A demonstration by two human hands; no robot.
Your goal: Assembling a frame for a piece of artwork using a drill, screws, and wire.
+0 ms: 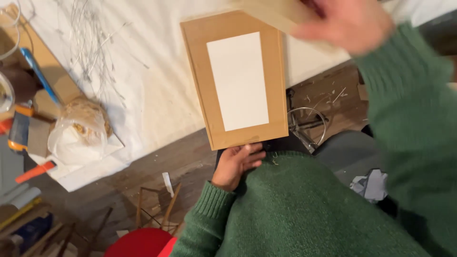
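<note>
The left hand grips the bottom edge of a brown cardboard panel bearing a white rectangle, over the white-sheeted surface. The blurred right hand clasps a pale board; aligning both pieces seems underway, needing steadiness.

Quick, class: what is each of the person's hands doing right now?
Left hand: fingers curled on the near edge of the brown cardboard panel.
Right hand: blurred, holding a pale flat piece.

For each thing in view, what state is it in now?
Left hand: gripping the board's near edge.
Brown board: held flat, white rectangle facing up.
Right hand: raised, blurred, holding a pale flat piece.
Plastic bag: crumpled, lying on the white sheet.
</note>
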